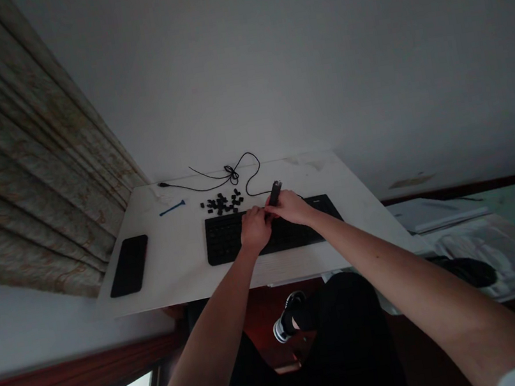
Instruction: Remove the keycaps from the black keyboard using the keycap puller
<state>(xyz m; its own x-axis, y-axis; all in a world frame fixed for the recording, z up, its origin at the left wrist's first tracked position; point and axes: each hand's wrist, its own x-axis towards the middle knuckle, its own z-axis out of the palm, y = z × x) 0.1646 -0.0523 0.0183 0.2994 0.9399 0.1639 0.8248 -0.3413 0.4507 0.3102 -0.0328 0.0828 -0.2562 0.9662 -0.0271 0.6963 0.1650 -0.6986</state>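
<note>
A black keyboard (224, 239) lies on the white table, with both my hands over its middle. My right hand (290, 207) is closed round a short black stick-shaped tool (276, 191), whose shiny-tipped end points up and away; its lower end is hidden by my fingers. My left hand (256, 228) rests on the keys just left of it, fingers bent and meeting the right fingertips. What those left fingers pinch, if anything, is hidden. Behind the keyboard sits a loose pile of small black keycaps (221, 205).
The keyboard's black cable (231, 174) loops along the table's back. A thin blue tool (172, 207) lies left of the keycaps, and a black phone (129, 265) near the left edge. A patterned curtain (26, 137) hangs at left. Papers (435, 213) lie on a lower surface at right.
</note>
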